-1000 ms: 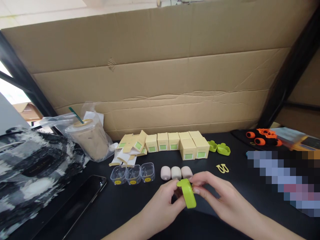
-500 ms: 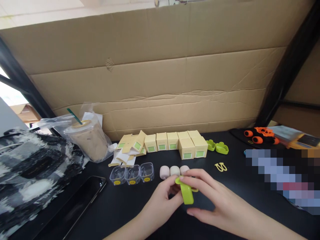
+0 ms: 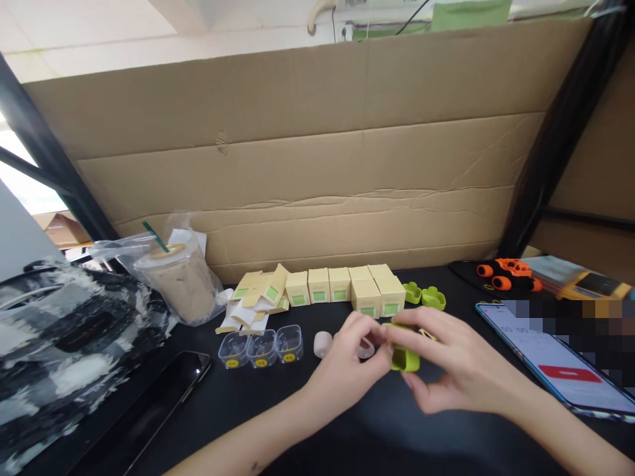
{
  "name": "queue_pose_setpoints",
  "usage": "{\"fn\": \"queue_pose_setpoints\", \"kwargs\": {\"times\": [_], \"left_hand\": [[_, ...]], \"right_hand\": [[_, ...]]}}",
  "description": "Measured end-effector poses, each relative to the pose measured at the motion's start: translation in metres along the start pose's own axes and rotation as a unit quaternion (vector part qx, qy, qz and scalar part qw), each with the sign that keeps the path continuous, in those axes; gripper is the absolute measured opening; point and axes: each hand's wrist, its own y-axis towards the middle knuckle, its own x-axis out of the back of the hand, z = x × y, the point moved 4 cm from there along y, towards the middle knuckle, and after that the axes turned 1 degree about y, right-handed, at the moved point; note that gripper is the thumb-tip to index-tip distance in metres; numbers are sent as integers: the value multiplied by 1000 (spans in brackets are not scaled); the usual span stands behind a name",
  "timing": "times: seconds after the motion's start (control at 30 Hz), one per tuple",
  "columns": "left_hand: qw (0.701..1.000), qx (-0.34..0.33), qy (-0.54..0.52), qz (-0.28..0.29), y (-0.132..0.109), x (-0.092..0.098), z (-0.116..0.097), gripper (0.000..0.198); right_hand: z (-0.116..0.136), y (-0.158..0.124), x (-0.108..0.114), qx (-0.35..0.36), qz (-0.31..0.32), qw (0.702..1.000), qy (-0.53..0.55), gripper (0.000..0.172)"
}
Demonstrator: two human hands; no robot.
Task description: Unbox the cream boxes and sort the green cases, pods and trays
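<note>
A lime-green silicone-like case with a dark hollow facing me is in my hands, above the black table. My right hand grips its right side, fingers over the top and thumb below. My left hand is closed, with fingertips pinched at the case's left edge. Beside and behind my left hand stand small whitish rounded pieces, some partly covered by it. A bit of yellow loop shows behind my right fingers; whether it joins the case I cannot tell.
Clear small tubs stand left of the hands. Behind are cream boxes, flattened cartons and green flower-shaped cases. A bagged drink and dark phone lie left; a lit phone and orange toy car right.
Both hands have moved right and slightly away from me with the green case. The case has turned, so its hollow now shows. My view has tilted up a little.
</note>
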Motion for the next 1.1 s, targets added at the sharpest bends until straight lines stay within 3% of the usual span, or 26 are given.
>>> {"fn": "queue_pose_setpoints", "kwargs": {"times": [0.13, 0.2, 0.3, 0.4, 0.53, 0.67, 0.9, 1.1], "left_hand": [[993, -17, 114, 31, 29, -8, -7, 9], [984, -26, 166, 65, 41, -12, -5, 13], [965, -35, 226, 129, 54, -20, 0, 12], [927, -34, 320, 193, 64, -35, 3, 12], [875, -24, 422, 237, 74, -60, 4, 15], [848, -27, 471, 243, 75, -74, 4, 22], [853, -34, 470, 224, 71, -76, 13, 28], [866, -17, 446, 223, 67, -73, 16, 36]], "right_hand": [[-30, -3, 17, -39, 15, 998, -38, 42], [-52, -7, 27, -119, 6, 991, -57, 36], [-88, -20, 42, -262, -58, 959, -86, 37], [-117, -32, 46, -323, -77, 936, -119, 44], [-146, -44, 37, -354, -13, 924, -143, 42], [-164, -58, 21, -380, 73, 908, -162, 33], [-184, -81, -1, -416, 204, 871, -165, 23], [-183, -80, -10, -429, 248, 851, -174, 30]]}}
